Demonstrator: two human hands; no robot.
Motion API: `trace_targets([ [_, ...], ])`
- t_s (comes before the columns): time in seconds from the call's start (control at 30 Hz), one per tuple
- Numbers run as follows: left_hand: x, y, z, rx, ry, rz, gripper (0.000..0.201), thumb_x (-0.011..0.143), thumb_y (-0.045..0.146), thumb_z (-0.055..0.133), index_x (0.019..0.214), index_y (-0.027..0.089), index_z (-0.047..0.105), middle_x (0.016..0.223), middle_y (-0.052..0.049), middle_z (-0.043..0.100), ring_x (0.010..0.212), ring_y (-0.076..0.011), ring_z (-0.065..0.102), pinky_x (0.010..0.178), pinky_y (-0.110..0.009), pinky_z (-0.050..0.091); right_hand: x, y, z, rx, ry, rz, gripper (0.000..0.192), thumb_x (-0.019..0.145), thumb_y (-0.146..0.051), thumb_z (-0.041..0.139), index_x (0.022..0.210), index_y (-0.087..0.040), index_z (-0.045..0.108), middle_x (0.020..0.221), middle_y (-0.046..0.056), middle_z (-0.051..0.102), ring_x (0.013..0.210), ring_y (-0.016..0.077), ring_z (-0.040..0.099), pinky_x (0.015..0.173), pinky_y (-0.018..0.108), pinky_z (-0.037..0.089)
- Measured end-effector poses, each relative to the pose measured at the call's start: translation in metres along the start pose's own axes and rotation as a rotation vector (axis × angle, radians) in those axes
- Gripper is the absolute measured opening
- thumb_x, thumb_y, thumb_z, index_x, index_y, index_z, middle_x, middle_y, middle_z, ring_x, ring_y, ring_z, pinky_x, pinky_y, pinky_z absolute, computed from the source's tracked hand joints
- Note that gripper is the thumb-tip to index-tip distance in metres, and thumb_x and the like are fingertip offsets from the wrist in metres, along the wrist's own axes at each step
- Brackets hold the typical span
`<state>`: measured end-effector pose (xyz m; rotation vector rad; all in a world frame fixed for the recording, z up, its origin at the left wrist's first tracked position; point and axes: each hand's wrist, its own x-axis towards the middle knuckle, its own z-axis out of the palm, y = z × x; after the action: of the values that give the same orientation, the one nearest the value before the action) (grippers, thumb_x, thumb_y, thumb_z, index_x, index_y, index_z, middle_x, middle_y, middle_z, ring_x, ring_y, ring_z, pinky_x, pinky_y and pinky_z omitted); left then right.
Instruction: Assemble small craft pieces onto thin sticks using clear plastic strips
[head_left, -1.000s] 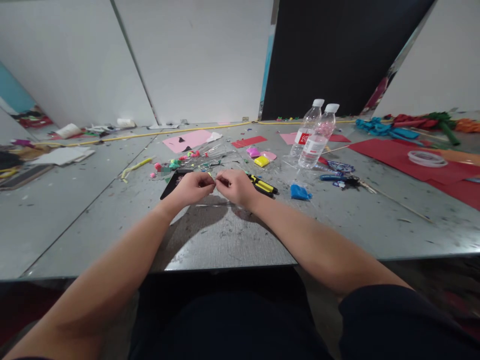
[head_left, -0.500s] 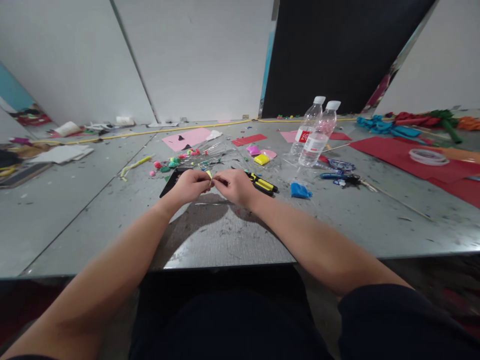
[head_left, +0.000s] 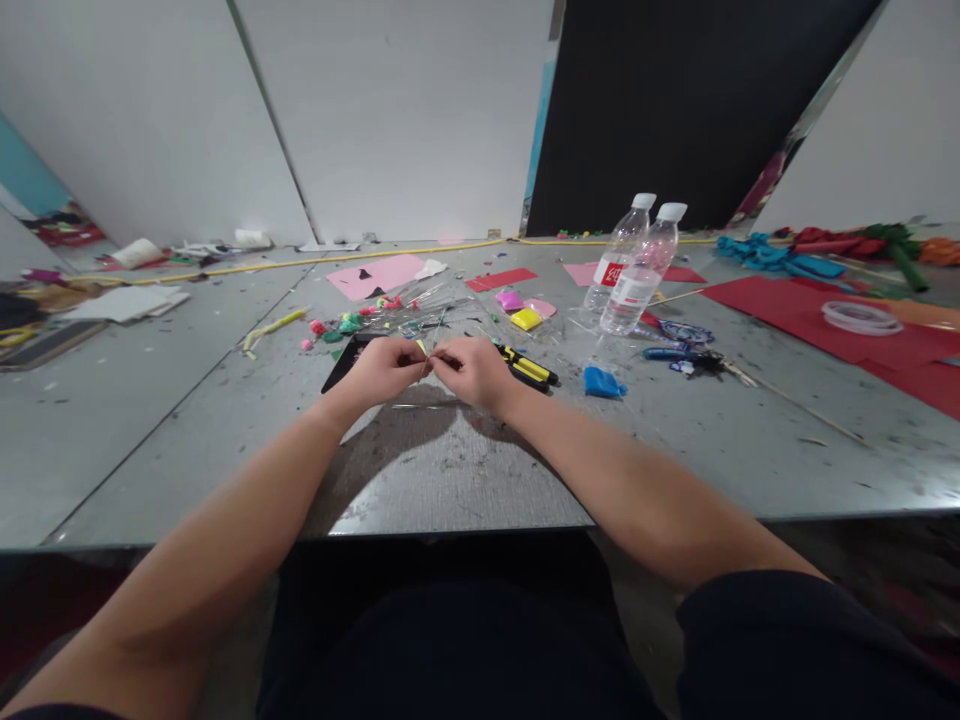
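Observation:
My left hand (head_left: 386, 368) and my right hand (head_left: 470, 370) meet fingertip to fingertip over the grey table (head_left: 465, 470). Between them they pinch a small yellow-green piece (head_left: 421, 346); a thin clear stick seems to run up from it, though it is too fine to tell for sure. A black flat object (head_left: 343, 361) lies just behind my left hand. A yellow-and-black tool (head_left: 527, 368) lies right beside my right hand.
Two clear water bottles (head_left: 634, 266) stand at the back right. A blue lump (head_left: 600, 382), yellow and pink clay pieces (head_left: 524, 318), keys (head_left: 686, 358), pink paper (head_left: 379, 277), red paper (head_left: 810, 320) and a tape roll (head_left: 857, 317) litter the table.
My hands have stayed together, fingers shifting slightly on the small piece. The view has drifted a little; nothing else on the table moved.

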<state>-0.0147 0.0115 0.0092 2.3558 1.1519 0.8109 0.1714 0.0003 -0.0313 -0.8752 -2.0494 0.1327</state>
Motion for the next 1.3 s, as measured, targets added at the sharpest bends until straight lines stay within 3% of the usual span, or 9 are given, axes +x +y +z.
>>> trace_targets([
  [0.2,0.001,-0.002,0.0,-0.028,-0.051,-0.09,0.021,0.073,0.033,0.059,0.061,0.016,0.063,0.058,-0.001,0.061,0.059,-0.0141,0.054,0.057,-0.027,0.038,0.0,-0.001,0.0,-0.026,-0.023,0.012,0.019,0.092,-0.02,0.053,0.084,-0.017,0.07,0.081,0.007,0.071,0.077,0.0187,0.061,0.074,0.03,0.041],
  [0.4,-0.002,0.008,-0.001,0.137,0.006,-0.024,0.026,0.078,0.036,0.059,0.059,0.018,0.056,0.054,0.002,0.051,0.057,-0.0123,0.043,0.055,-0.028,0.029,-0.001,0.001,-0.001,0.04,0.038,0.034,0.018,0.09,-0.021,0.053,0.079,-0.018,0.066,0.073,0.003,0.066,0.069,0.0166,0.055,0.069,0.029,0.038],
  [0.73,-0.002,0.009,0.0,0.081,-0.056,-0.019,0.032,0.082,0.036,0.053,0.056,0.02,0.044,0.053,0.004,0.041,0.056,-0.0116,0.036,0.054,-0.028,0.026,-0.002,0.0,-0.002,-0.031,-0.005,0.007,0.02,0.093,-0.021,0.052,0.078,-0.019,0.065,0.077,0.005,0.067,0.076,0.0182,0.057,0.073,0.031,0.039],
  [0.93,-0.001,0.008,0.0,0.143,-0.035,0.021,0.033,0.08,0.033,0.053,0.053,0.021,0.037,0.05,0.004,0.035,0.055,-0.0113,0.034,0.054,-0.029,0.025,-0.002,-0.004,-0.004,-0.025,0.023,0.038,0.018,0.094,-0.024,0.051,0.085,-0.019,0.065,0.079,0.005,0.066,0.073,0.0177,0.056,0.072,0.03,0.039],
  [1.13,0.0,0.001,-0.001,0.122,0.014,0.113,0.024,0.082,0.036,0.057,0.067,0.018,0.061,0.064,0.0,0.061,0.062,-0.014,0.053,0.058,-0.026,0.035,-0.001,-0.003,-0.002,0.042,0.023,0.039,0.019,0.093,-0.022,0.05,0.078,-0.019,0.062,0.073,0.003,0.063,0.069,0.0159,0.053,0.069,0.029,0.038],
  [1.3,0.0,-0.003,0.0,0.14,0.016,0.093,0.029,0.083,0.039,0.058,0.066,0.017,0.064,0.058,0.0,0.058,0.058,-0.0132,0.048,0.057,-0.027,0.033,-0.001,-0.001,-0.003,0.003,0.01,0.011,0.02,0.094,-0.023,0.051,0.081,-0.018,0.065,0.075,0.004,0.065,0.071,0.0166,0.055,0.07,0.029,0.037],
])
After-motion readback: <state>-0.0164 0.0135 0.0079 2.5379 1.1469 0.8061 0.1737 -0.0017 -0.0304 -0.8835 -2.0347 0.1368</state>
